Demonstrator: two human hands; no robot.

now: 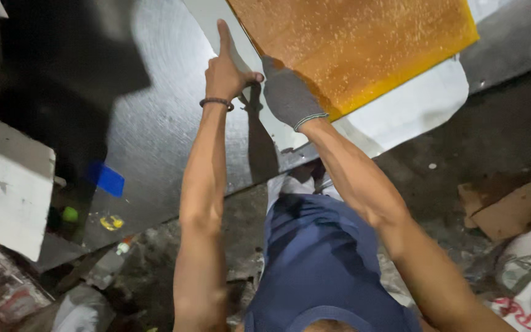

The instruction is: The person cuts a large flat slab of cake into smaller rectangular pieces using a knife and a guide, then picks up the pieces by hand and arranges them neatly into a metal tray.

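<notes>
My left hand [227, 69] is bare, with a dark bracelet at the wrist. Its index finger points up along the edge of a pale sheet [413, 104], and its thumb and other fingers pinch something small that I cannot make out. My right hand [287, 92] wears a grey knit glove and presses flat on the corner of an orange speckled board [351, 43], which lies on the pale sheet. Both rest on a dark grey metal table [155, 123].
A blue block [109, 179] and a yellow scrap [111, 222] sit near the table's left edge. A white slab [7, 184] stands at left. Cardboard pieces [511, 209] and a white sack [530, 283] lie on the dark floor at right. Litter lies at lower left.
</notes>
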